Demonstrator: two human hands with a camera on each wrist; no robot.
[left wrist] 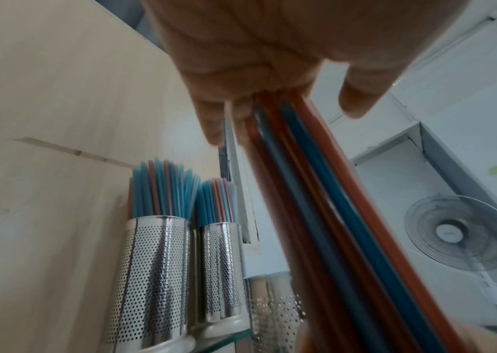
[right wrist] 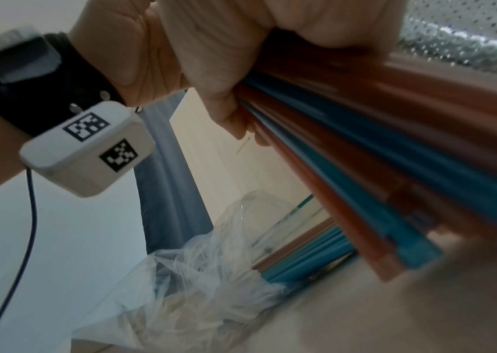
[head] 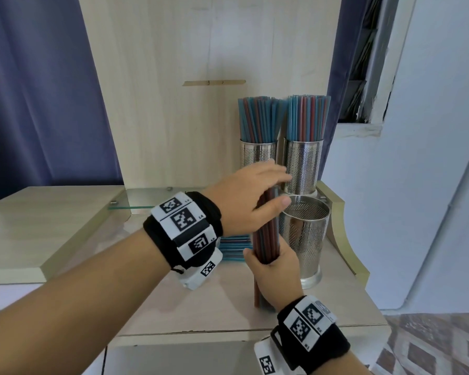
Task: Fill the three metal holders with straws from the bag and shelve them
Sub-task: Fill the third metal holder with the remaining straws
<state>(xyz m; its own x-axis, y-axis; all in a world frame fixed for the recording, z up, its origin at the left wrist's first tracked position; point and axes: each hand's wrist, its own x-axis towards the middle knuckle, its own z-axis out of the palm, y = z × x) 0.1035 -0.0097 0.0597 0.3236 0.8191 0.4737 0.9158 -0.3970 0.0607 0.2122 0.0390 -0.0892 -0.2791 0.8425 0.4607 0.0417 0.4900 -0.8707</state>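
**Both hands on a straw bundle beside the empty holder**

- Right hand (head: pixel 275 269): fingers wrapped around the lower part of an upright bundle of red-brown and blue plastic straws (head: pixel 266 239). Bundle's bottom end sits on or just above the pale wooden counter (head: pixel 214 301); contact not clear.
- Left hand (head: pixel 251 198): fingers mostly straight, laid over the upper part of the same bundle, thumb against its near side. Reads as a loose steadying hold, not a tight grip. In the left wrist view the palm (left wrist: pixel 241 47) covers the straw tops and the straws (left wrist: pixel 316 191) run down from between the fingers.
- Empty perforated stainless-steel cylinder holder (head: pixel 303 239): upright on the counter, just right of the bundle, nothing inside.
- Two matching perforated steel holders packed with blue and red straws, left one (head: pixel 257 152) and right one (head: pixel 303 166): side by side on a small glass shelf (head: pixel 136 198) at the back, against the light wood panel (head: pixel 201 77). They stand behind the empty holder.
- Clear crumpled plastic bag (right wrist: pixel 210 274): lying on the counter under the left forearm, with loose blue and red straws (head: pixel 234 249) still in it, lying flat.
- Blue curtain (head: pixel 38 90) behind the panel.
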